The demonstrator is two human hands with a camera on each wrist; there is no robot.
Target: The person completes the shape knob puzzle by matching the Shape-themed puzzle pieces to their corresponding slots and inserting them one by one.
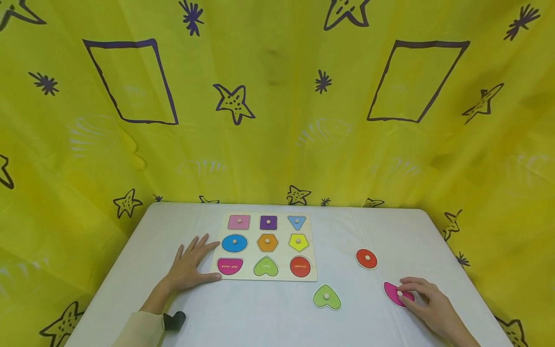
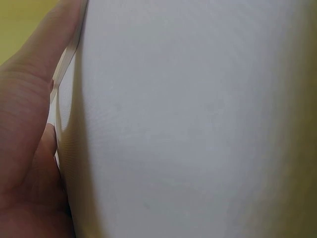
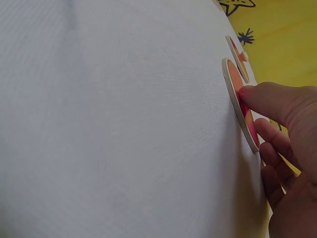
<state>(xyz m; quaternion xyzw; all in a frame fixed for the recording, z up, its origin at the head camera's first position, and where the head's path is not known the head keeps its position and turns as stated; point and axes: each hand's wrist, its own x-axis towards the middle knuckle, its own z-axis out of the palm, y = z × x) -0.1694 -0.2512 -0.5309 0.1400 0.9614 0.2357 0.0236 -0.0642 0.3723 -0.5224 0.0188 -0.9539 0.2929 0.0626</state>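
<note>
Board (image 1: 283, 253) on the table (image 1: 243, 315), left hand (image 1: 189, 266) at its left edge — heart piece (image 1: 327, 297) before its right corner, circle piece (image 1: 366, 259) farther right and behind, half-round piece (image 1: 392, 292) rightmost — under the right hand (image 1: 429, 301)

Between my left hand (image 1: 191, 266) and my right hand (image 1: 427, 302), the near counter (image 1: 247, 315) offers a bare lane, interrupted by the green heart (image 1: 327, 302) near the puzzle board (image 1: 284, 255). A second lane separates board and red disc (image 1: 362, 262). The magenta half-round (image 1: 391, 291), pinched in my right hand, obstructs the right; my left hand bars the board's left edge; the yellow curtain (image 1: 277, 154) bounds the far side.
</note>
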